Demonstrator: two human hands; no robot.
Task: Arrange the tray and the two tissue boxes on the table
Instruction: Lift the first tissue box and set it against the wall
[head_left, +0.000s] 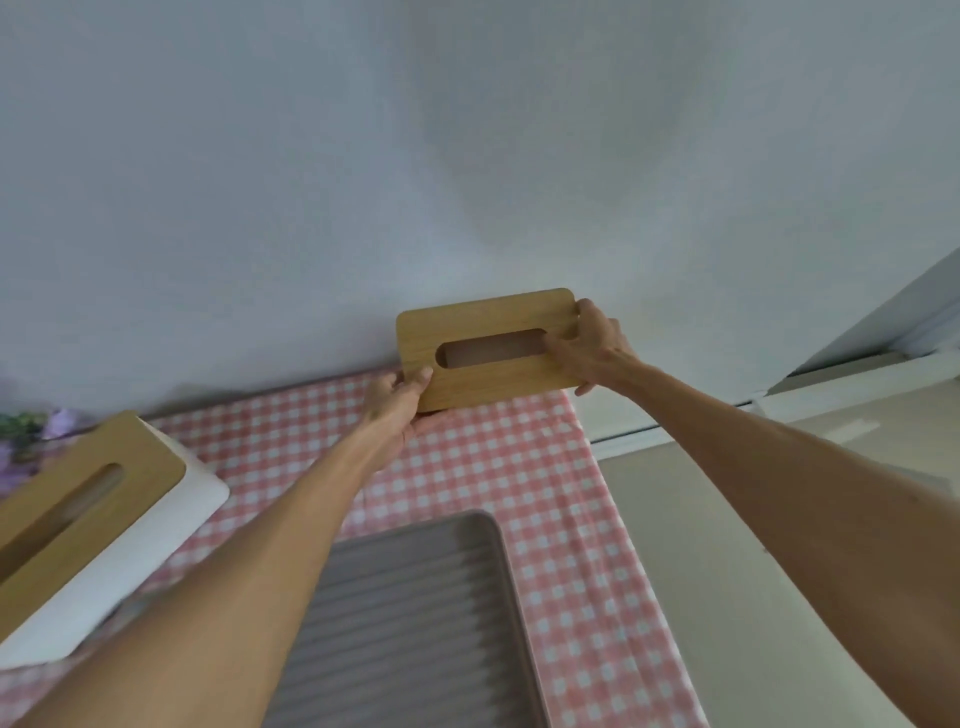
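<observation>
Listing near to far. Tray (415, 623): grey, ribbed, lying flat on the bench (571, 545) at near centre, on the pink checked cloth; appears placed. First tissue box (104, 519): white body, wooden slotted lid, resting at near left, angled to the tray; may need squaring. Second tissue box (488, 348): wooden lid facing the camera, held at the far edge by the wall, whether touching the cloth cannot be told. Left hand (400, 400): grip closed on its lower left corner. Right hand (592, 348): grip clamped round its right end. Judged status: two items down, the last unreleased.
</observation>
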